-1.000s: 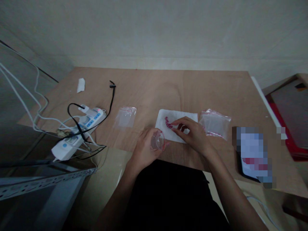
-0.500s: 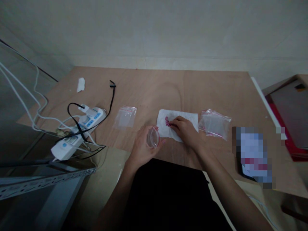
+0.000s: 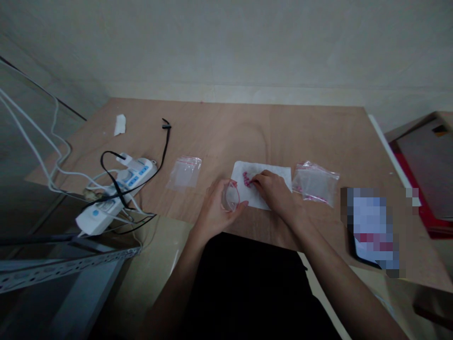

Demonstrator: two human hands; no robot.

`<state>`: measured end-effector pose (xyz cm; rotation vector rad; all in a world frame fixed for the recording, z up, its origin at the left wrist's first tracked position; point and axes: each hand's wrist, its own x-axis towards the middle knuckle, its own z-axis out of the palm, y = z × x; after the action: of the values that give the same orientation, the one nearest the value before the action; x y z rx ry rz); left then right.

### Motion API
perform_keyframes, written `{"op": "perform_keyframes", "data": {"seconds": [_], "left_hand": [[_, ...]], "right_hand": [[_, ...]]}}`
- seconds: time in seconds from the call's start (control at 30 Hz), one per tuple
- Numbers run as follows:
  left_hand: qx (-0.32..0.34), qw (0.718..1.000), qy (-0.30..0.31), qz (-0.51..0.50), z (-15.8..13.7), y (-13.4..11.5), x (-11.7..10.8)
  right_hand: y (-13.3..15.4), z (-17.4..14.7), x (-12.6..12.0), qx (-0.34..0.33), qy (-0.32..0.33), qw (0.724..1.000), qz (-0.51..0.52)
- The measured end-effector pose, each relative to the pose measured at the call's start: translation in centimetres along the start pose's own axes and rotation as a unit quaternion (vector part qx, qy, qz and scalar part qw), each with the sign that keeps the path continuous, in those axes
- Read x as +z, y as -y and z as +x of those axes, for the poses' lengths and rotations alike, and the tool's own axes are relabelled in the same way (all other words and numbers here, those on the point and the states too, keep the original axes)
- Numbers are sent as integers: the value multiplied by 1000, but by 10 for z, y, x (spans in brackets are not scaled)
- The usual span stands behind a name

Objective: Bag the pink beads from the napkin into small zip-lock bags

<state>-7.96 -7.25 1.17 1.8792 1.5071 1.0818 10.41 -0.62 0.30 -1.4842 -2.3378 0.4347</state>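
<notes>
Pink beads lie on a white sheet; the right hand has its fingertips together at them, though whether it pinches one cannot be told. The left hand curls around a clear bag; holding its mouth wide and steady should limit spills.

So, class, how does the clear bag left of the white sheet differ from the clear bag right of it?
The left bag shows no pink bits, whereas the right bag has pink bits along its lower edge.
The left bag lies well apart from the white sheet; the right bag lies close beside it.
Both are see-through and lie on the wooden table.
</notes>
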Motion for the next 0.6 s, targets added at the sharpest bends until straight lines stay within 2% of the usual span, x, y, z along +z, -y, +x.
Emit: {"op": "perform_keyframes", "data": {"seconds": [0.13, 0.27, 0.33, 0.47, 0.6], "left_hand": [[-10, 1000, 6, -5, 5, -5, 7], [5, 1000, 2, -28, 10, -11, 16], [22, 999, -3, -48, 13, -14, 20], [52, 997, -8, -63, 17, -20, 25], [46, 997, -23, -65, 18, -25, 26]], "right_hand": [[10, -4, -18, 11, -16, 999, 35], [35, -17, -47, -12, -84, 983, 164], [49, -23, -59, -40, -96, 971, 217], [66, -32, -73, -60, -79, 972, 214], [72, -37, -76, -86, -103, 977, 165]]}}
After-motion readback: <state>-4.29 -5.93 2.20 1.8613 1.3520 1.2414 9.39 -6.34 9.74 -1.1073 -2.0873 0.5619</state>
